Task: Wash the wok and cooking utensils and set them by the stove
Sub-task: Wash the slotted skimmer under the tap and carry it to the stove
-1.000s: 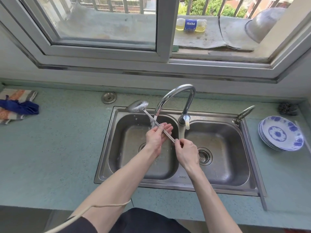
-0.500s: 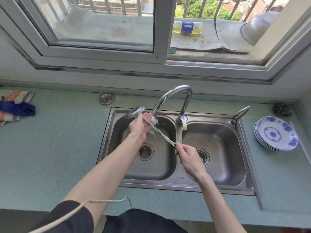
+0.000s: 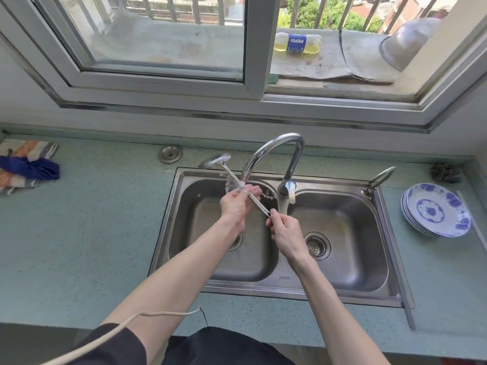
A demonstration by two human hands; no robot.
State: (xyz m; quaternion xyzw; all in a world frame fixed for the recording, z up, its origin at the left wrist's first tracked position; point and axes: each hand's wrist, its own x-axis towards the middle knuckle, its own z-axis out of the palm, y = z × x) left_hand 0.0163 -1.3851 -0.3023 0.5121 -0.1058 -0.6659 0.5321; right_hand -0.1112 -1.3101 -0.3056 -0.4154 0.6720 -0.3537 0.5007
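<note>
A long metal ladle slants over the left basin of the steel double sink, its bowl up at the back left rim. My right hand pinches the end of its handle. My left hand wraps round the middle of the handle under the tap, where water splashes over my fingers. No wok is in view.
A stack of blue-and-white plates sits on the counter right of the sink, with a scouring pad behind it. A striped cloth with a blue rag lies at far left. A round metal cap is set in the counter.
My left hand slid up the ladle handle toward the bowl, then back down to the middle. The right hand kept its hold on the handle end.
</note>
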